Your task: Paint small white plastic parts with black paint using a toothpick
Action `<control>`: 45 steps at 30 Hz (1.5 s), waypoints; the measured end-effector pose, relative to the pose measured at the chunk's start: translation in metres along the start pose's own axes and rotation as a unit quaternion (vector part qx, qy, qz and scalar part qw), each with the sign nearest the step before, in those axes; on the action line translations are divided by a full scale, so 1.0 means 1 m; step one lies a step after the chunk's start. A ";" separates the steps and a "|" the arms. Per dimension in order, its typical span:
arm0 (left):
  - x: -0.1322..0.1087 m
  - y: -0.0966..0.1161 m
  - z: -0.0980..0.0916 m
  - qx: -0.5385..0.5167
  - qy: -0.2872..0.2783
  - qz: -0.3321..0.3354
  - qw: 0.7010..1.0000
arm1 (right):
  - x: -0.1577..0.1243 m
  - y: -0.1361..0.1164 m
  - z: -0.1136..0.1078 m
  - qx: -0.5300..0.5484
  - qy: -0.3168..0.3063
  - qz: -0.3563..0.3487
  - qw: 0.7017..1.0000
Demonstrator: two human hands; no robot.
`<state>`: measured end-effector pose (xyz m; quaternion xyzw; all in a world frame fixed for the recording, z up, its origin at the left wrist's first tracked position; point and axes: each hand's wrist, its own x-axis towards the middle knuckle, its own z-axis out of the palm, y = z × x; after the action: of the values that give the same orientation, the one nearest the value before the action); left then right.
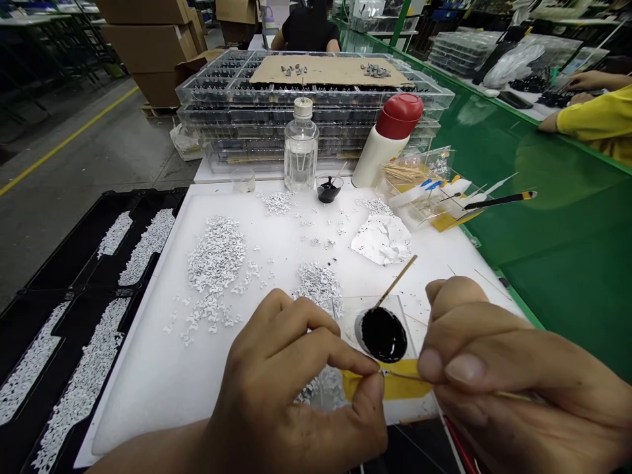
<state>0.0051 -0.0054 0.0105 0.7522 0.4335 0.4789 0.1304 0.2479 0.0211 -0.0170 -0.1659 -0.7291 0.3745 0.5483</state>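
Observation:
Thumb and forefinger of my left hand (pixel 301 375) pinch a tiny white piece (pixel 383 372), mostly covered by the fingertips. My right hand (pixel 498 362) grips a thin wooden stick (pixel 405 376), its tip touching or very close to that piece. Just beyond my fingertips is a small cup of black paint (pixel 384 334) with another wooden stick (pixel 395 283) leaning in it. Yellow tape (pixel 407 388) lies below the cup. A heap of small white pieces (pixel 318 286) spreads behind my left hand, and a larger heap (pixel 217 253) lies farther left.
Black trays (pixel 64 299) of white pieces stand at the left. At the back are a clear bottle (pixel 301 148), a red-capped flask (pixel 388 135), a smaller cup (pixel 329 189) and stacked clear boxes (pixel 217 112). Crumpled paper (pixel 382 239) and a stick holder (pixel 429 197) sit right. A co-worker's yellow sleeve (pixel 592 125) shows.

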 end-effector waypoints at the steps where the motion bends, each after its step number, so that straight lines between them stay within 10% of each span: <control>1: 0.001 -0.001 0.000 0.000 -0.001 0.002 1.000 | 0.001 0.000 0.000 -0.004 0.002 0.003 1.000; 45: -0.004 0.000 -0.001 -0.006 -0.012 0.008 1.000 | 0.008 0.004 0.010 -0.118 0.104 0.003 0.988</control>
<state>0.0030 -0.0088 0.0084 0.7603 0.4229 0.4738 0.1363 0.2355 0.0250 -0.0158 -0.2697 -0.7064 0.2683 0.5969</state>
